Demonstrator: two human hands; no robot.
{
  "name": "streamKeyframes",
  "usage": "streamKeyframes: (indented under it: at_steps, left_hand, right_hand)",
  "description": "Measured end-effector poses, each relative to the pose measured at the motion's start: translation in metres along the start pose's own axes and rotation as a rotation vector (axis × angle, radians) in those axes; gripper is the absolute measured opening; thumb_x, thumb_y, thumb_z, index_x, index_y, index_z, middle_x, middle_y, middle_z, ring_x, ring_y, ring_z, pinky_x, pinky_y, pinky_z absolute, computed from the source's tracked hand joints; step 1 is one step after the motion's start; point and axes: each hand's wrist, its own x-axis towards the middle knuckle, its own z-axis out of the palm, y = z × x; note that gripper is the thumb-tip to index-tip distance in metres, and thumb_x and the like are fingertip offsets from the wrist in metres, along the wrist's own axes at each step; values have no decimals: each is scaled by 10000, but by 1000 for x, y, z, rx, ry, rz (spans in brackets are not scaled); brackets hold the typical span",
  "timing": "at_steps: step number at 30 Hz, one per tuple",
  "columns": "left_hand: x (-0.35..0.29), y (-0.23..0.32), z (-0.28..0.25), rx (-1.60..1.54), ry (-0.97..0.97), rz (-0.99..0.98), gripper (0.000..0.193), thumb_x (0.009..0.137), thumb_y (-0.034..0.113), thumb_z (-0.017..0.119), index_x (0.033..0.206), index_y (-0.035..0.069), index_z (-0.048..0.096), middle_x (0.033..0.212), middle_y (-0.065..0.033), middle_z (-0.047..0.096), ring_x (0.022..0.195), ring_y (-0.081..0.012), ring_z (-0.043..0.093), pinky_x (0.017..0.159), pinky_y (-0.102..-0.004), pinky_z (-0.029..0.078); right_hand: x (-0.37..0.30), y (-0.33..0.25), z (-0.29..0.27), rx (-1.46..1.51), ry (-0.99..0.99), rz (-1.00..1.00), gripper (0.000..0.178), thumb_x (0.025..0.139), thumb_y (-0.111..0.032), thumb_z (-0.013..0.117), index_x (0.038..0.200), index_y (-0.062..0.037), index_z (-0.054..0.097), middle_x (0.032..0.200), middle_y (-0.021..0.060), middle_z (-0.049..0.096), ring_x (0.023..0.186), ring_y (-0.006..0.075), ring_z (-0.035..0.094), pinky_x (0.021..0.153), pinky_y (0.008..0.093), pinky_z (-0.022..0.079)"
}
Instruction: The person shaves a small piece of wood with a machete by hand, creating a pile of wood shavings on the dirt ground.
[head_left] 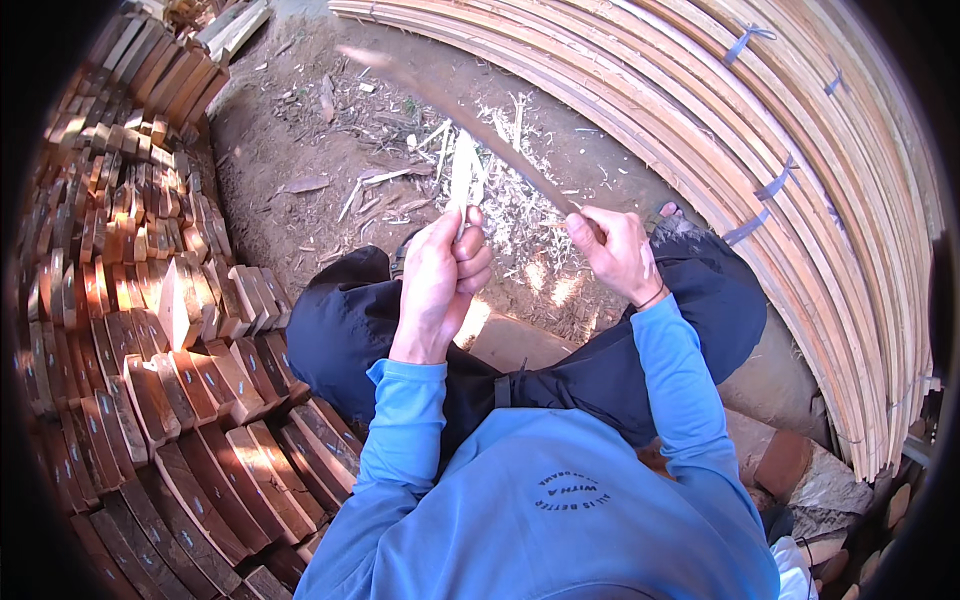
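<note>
My left hand point(445, 265) is closed around a short, pale, pointed piece of wood point(461, 175), which sticks up from the fist. In my right hand point(620, 255) is the near end of a long, narrow brown strip point(490, 138). It slants up and leftward past the pale wood, and its far end is blurred; whether it is a blade or a wooden stick I cannot tell. From here, the strip and the pale wood overlap near the wood's tip, and contact between them is unclear. Both hands are above my bent legs.
Pale wood shavings point(520, 215) and chips cover the dirt ground point(270, 130) ahead. Stacked short boards point(200, 480) rise close on my left. Long, bent wooden strips point(690, 110), tied with blue bands point(775, 180), curve along the right. Bricks point(783, 465) lie at lower right.
</note>
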Motion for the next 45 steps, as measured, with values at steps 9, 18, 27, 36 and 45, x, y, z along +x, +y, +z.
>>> streamKeyframes:
  at_steps: [9, 18, 27, 36, 45]
  left_hand:
    - [-1, -3, -9, -243, -57, -147, 297, 1129, 305, 393, 893, 136, 450, 629, 94, 252, 488, -34, 207, 411, -221, 175]
    - [-19, -11, -1, -172, -208, -277, 313, 1131, 300, 379, 874, 131, 433, 627, 97, 248, 490, -35, 218, 421, -216, 178]
    - [-5, -3, 0, -154, -79, -101, 313, 1132, 288, 376, 875, 121, 438, 633, 94, 247, 498, -35, 206, 431, -227, 174]
    - [-4, -5, -7, -263, -38, -152, 318, 1127, 303, 391, 859, 140, 439, 615, 97, 232, 476, -35, 190, 409, -231, 154]
    - [-11, -11, -12, -376, -202, -267, 341, 1125, 321, 362, 838, 148, 421, 615, 91, 257, 482, -38, 218, 415, -226, 192]
  right_hand:
    - [-11, -6, 10, -186, -53, 18, 551, 948, -542, 660, 754, -26, 665, 590, 177, 587, 607, 378, 656, 583, 458, 473]
    - [33, 32, 14, -45, 173, 251, 691, 1005, -600, 527, 708, 16, 626, 559, 158, 531, 550, 253, 554, 582, 439, 425]
    - [-4, 7, -4, 13, -53, -34, 588, 1003, -515, 590, 731, 7, 583, 526, 87, 434, 481, 191, 427, 498, 382, 329]
    - [-5, -6, 1, -105, -141, -43, 545, 937, -546, 662, 871, -7, 714, 578, 173, 561, 547, 375, 589, 561, 457, 441]
    - [23, 21, 7, -54, 64, 78, 580, 998, -518, 586, 787, 15, 672, 583, 171, 555, 537, 303, 546, 560, 434, 404]
